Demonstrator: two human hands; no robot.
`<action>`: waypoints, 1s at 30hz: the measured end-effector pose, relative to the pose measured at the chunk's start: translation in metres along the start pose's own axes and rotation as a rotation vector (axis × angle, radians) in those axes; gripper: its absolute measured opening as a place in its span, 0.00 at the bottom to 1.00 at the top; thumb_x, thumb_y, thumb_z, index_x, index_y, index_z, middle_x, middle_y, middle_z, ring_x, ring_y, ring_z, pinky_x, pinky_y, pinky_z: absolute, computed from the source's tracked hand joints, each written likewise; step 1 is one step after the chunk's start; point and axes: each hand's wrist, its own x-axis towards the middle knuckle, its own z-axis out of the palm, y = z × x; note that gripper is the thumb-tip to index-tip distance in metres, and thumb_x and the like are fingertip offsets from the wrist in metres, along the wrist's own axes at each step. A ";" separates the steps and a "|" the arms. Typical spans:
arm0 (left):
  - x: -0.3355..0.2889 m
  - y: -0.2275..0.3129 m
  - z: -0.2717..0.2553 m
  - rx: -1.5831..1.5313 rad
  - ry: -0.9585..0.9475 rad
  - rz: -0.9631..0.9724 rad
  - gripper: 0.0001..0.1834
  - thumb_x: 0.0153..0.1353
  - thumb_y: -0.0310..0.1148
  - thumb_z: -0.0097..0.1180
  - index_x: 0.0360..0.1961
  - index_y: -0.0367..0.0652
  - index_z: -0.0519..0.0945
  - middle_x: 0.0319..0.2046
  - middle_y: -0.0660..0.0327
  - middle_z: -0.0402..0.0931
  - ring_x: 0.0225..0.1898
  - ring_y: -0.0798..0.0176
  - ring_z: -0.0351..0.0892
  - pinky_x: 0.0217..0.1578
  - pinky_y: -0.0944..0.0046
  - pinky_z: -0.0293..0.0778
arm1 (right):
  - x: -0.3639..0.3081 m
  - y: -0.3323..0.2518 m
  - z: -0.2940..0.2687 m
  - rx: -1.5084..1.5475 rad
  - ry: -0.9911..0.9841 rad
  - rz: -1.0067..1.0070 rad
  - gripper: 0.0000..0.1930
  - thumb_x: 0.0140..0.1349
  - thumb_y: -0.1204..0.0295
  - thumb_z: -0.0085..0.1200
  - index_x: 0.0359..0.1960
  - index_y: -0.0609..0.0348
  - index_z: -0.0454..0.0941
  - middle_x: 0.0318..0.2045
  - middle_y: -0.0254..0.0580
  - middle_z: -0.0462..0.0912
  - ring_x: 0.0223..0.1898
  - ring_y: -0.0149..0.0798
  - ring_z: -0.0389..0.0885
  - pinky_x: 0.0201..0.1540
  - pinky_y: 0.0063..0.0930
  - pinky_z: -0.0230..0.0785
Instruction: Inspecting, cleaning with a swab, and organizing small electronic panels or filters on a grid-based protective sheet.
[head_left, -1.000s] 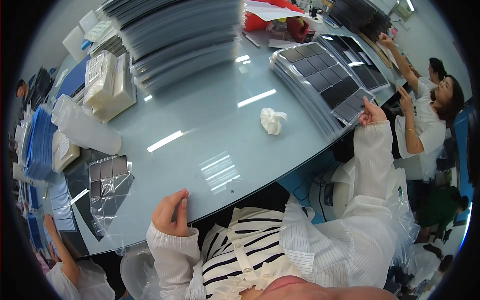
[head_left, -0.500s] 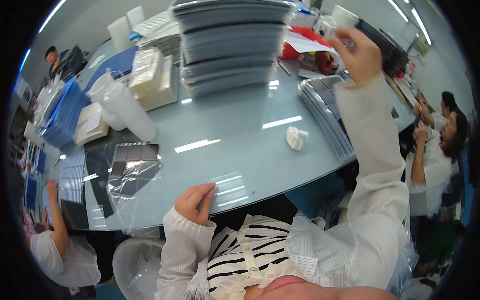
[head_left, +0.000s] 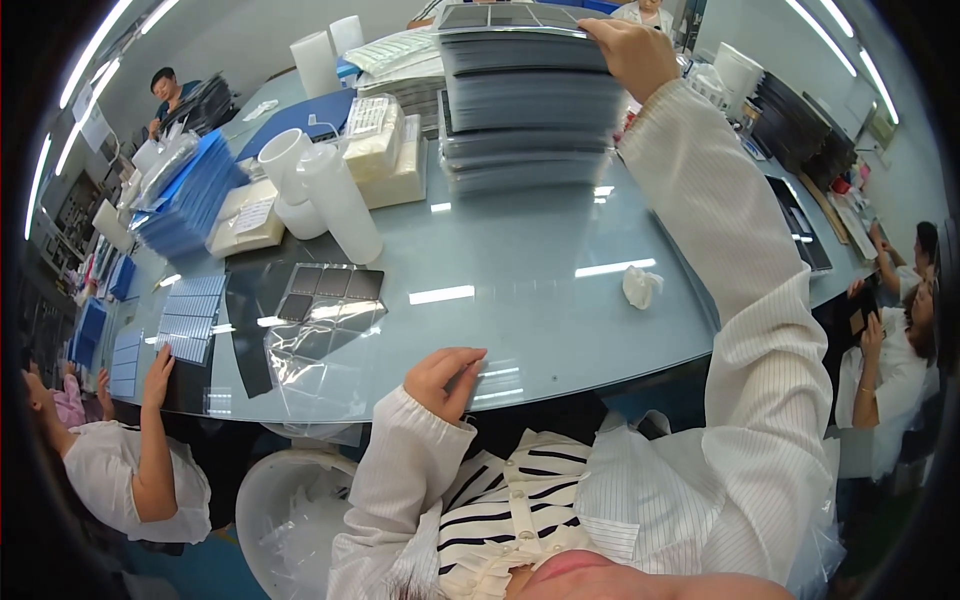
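Observation:
A tall stack of dark, flat sheets (head_left: 530, 90) stands at the far middle of the table, its top sheet (head_left: 515, 16) marked off into rectangles. Reaching out to it, my right hand (head_left: 635, 58) has its fingers closed over the right corner of that top sheet; the thumb is hidden. My left hand (head_left: 443, 382) rests at the near table edge, fingers loosely bent, thumb apart, nothing held. A crumpled white tissue (head_left: 641, 287) lies right of the middle. Left of my left hand are dark square pieces (head_left: 335, 283) on clear plastic film (head_left: 322, 345).
White plastic bottles (head_left: 340, 205), wrapped cream packs (head_left: 375, 135) and a blue stack (head_left: 190, 195) crowd the left side. A white bin (head_left: 262, 505) stands below the table edge. Co-workers sit at left and right; one person's hand (head_left: 158, 375) touches a blue gridded sheet (head_left: 190, 318).
My right hand has gone from above the lower stack at the right to the tall stack's top corner. The view has shifted left; my left hand stays at the table edge.

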 end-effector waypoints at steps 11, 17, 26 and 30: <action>0.020 -0.020 -0.024 -2.151 -0.259 -0.382 0.42 0.60 0.65 0.28 0.62 0.39 0.57 0.60 0.49 0.59 0.58 0.46 0.62 0.57 0.45 0.59 | -0.092 -0.140 -0.140 0.587 -0.026 -0.525 0.11 0.54 0.73 0.54 0.41 0.54 0.79 0.42 0.38 0.80 0.46 0.38 0.79 0.50 0.30 0.71; -0.009 -0.021 -0.021 -1.561 -0.324 -0.090 0.40 0.63 0.61 0.28 0.61 0.35 0.58 0.59 0.51 0.61 0.59 0.51 0.62 0.58 0.50 0.59 | -0.155 -0.146 -0.138 0.618 -0.098 -0.382 0.11 0.54 0.72 0.55 0.41 0.54 0.79 0.43 0.39 0.81 0.48 0.41 0.77 0.52 0.33 0.68; -0.035 0.017 -0.015 -0.806 0.180 -0.089 0.23 0.62 0.26 0.42 0.58 0.31 0.59 0.54 0.53 0.65 0.52 0.63 0.68 0.53 0.65 0.62 | -0.193 -0.173 -0.150 1.695 -0.280 1.292 0.08 0.62 0.76 0.49 0.39 0.69 0.73 0.34 0.44 0.80 0.26 0.28 0.74 0.30 0.21 0.68; -0.035 0.020 -0.016 -0.678 0.235 -0.062 0.23 0.61 0.26 0.47 0.57 0.31 0.61 0.52 0.55 0.68 0.51 0.65 0.68 0.53 0.68 0.60 | -0.196 -0.179 -0.168 1.714 -0.407 1.216 0.04 0.59 0.79 0.51 0.33 0.70 0.74 0.24 0.42 0.79 0.19 0.27 0.74 0.23 0.17 0.66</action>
